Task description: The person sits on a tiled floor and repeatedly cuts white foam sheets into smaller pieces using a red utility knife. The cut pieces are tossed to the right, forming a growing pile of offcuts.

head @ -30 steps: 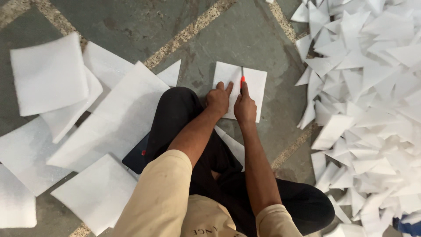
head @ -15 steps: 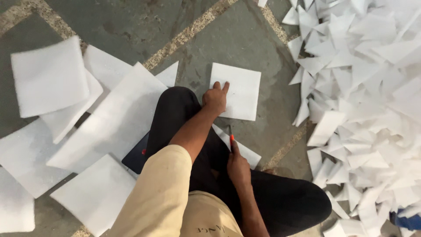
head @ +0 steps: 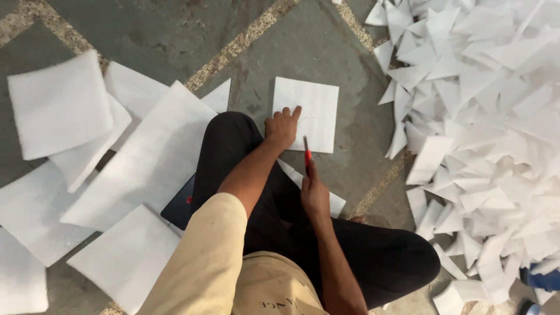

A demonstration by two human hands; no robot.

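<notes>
Pressing down on the floor, the left hand [head: 281, 128] lies flat and open on the near left corner of a white square sheet [head: 312, 111], fingers spread, gripping nothing; it only pins the sheet still; the right hand [head: 315, 195] is closed around a thin cutter with a red handle [head: 307, 156], held upright with its tip pointing at the sheet's near edge, close to it but not yet in it, as far as I can tell; so the step in hand looks like getting ready to cut this square; the next move would need the tip set on the sheet and drawn in a straight line, with the left hand's fingers kept out of its way; the sheet sits on the grey stone floor [head: 175, 35] just past the person's bent knee in black trousers [head: 233, 151]; more big white sheets [head: 140, 169] lie to the left; a large heap of small white cut pieces [head: 484, 116] lies to the right.
</notes>
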